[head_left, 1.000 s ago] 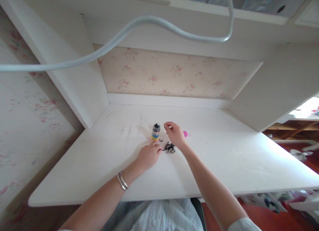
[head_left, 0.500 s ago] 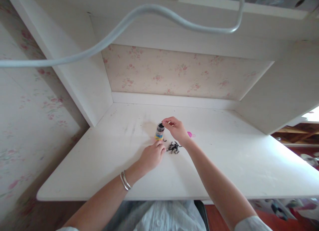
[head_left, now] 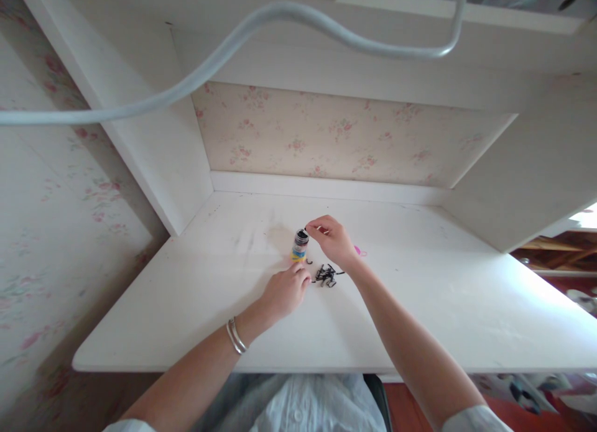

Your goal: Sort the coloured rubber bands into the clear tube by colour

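Here, right hand (head_left: 333,240) grip over jar (head_left: 300,245) mouth

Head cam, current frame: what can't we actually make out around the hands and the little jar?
- Small dark pieces on the white desk: too small to identify in the head view.
- Pink object: mostly hidden behind the right hand.
- Right hand's fingertips at the mouth of the small jar with the yellow and blue label: too small to tell what they pinch.
- Left hand: fingertips near the jar's base, contact unclear.
- Jar label: unreadable.
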Tool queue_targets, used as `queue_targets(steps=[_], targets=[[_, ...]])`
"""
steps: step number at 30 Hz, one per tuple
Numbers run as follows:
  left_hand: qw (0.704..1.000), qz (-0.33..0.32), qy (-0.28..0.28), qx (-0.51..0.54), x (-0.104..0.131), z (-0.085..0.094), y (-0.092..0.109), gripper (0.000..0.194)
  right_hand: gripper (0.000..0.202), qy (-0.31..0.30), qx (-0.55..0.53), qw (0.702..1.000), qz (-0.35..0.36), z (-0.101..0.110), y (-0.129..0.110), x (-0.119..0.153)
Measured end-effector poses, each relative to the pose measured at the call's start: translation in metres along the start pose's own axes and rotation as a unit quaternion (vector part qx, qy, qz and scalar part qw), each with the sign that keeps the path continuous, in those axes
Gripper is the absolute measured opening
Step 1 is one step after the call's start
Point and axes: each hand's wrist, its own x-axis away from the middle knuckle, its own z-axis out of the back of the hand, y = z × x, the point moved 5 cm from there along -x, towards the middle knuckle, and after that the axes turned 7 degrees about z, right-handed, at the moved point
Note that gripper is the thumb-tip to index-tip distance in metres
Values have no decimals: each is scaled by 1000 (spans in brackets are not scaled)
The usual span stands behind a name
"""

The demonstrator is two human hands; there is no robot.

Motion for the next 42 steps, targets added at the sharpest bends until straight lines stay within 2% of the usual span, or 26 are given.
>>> queue_targets(steps=[8, 14, 26, 30, 35, 38, 42], targets=[[1000, -3, -7, -8, 0, 0, 0, 28, 12, -18, 24, 1000, 10, -2, -2, 0], [1000, -5, -3, -15, 0, 1, 0, 30, 13, 9, 84, 995, 49, 4, -11, 0], [1000, -3, 0, -9, 1, -2, 0, 31, 15, -44, 150, 986, 60, -3, -17, -5], [1000, -5, 2, -4, 1, -1, 0, 30, 12, -49, 128, 990, 16, -5, -14, -9], [1000, -9, 10, 4, 1, 1, 1, 27, 11, -45, 44, 995, -78, -6, 1, -7], [999, -22, 24, 22, 0, 7, 3, 26, 11, -34, 19, 996, -77, -4, 1, -4], [989, -52, 86, 107, 0, 25, 4, 23, 11, -4, 0, 999, -51, 2, -3, 0]])
